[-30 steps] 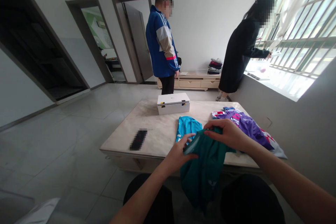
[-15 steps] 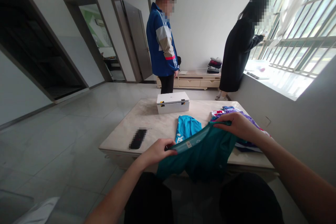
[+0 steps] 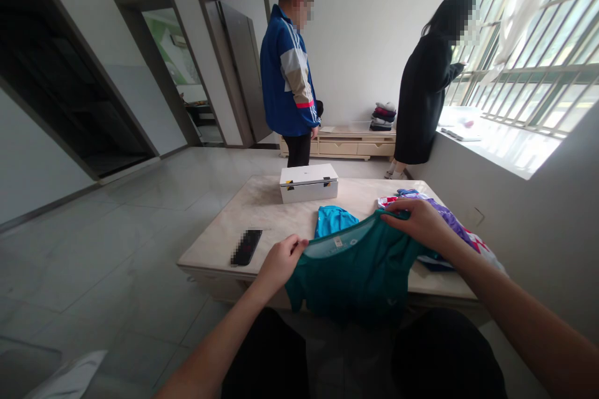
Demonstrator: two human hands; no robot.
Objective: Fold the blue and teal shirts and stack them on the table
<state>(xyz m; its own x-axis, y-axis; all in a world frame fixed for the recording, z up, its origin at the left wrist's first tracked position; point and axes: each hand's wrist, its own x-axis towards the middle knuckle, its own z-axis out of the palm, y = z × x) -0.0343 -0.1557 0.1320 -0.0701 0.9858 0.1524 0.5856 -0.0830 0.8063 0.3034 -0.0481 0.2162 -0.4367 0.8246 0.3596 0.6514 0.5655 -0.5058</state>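
I hold a dark teal shirt spread out by its top edge over the near edge of a low marble table. My left hand grips the shirt's left shoulder. My right hand grips its right shoulder, higher and farther back. The shirt hangs down over my lap. Behind it on the table lies a folded light blue garment. A purple and white pile of clothes lies to the right, partly under my right forearm.
A white box stands at the table's far side and a black phone lies near its left front. One person in a blue jacket stands beyond the table, another in black at the barred window. A low cabinet holds folded clothes.
My hands have moved apart, stretching the teal shirt from a bunched bundle into a wide spread. The person in black has drawn an arm back from the windowsill.
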